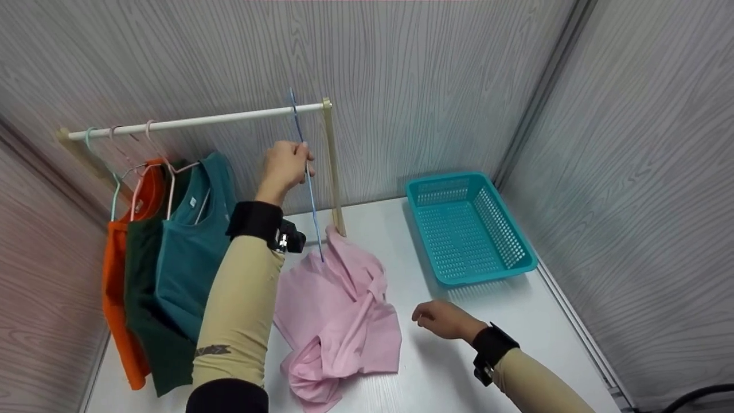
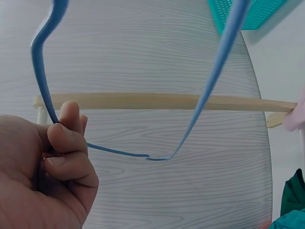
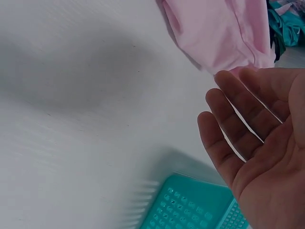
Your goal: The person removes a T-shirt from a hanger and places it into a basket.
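Running lengthwise over the white table (image 1: 550, 321) from the post (image 1: 332, 166) toward the person, the crumpled pink garment (image 1: 344, 310) lies below the left hand (image 1: 285, 163) and just left of the nearer right hand (image 1: 441, 318). The blue hanger (image 1: 313, 206) slants above it, pinched between the left thumb and fingers, high near the rail (image 1: 229, 119); the right hovers low, palm bare, fingers slightly spread and loosely bent.
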Action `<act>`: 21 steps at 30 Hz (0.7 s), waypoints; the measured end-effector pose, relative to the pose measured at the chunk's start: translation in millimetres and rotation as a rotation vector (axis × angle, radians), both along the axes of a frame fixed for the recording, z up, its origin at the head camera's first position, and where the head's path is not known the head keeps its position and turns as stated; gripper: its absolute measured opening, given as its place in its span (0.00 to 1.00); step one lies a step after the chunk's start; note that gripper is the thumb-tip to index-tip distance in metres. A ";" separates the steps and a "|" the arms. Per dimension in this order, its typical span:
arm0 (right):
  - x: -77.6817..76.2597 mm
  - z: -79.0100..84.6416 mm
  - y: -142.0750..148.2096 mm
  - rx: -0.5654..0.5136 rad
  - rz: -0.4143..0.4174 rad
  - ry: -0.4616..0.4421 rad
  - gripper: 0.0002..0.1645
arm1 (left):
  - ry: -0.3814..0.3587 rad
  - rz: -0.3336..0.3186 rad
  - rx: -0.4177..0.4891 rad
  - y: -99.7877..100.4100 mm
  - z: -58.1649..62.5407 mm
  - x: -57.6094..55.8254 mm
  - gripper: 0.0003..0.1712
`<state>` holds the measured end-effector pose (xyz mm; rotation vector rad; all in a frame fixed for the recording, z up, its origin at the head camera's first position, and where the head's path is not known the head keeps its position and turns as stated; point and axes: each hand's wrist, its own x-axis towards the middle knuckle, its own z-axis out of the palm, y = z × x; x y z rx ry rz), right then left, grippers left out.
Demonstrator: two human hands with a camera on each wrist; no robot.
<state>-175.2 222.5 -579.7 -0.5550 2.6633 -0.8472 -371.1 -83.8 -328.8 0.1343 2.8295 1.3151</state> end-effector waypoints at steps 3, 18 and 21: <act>0.6 -1.8 -0.5 -0.011 0.004 -0.005 0.13 | 0.003 0.007 0.005 3.6 -7.4 -6.3 0.24; -9.1 -13.3 -24.2 0.023 0.047 0.022 0.13 | 0.065 -0.060 -0.068 -8.6 -36.0 3.8 0.24; -15.8 -12.5 -35.0 0.041 0.042 0.019 0.13 | 0.132 -0.085 -0.143 -20.2 -39.5 9.2 0.22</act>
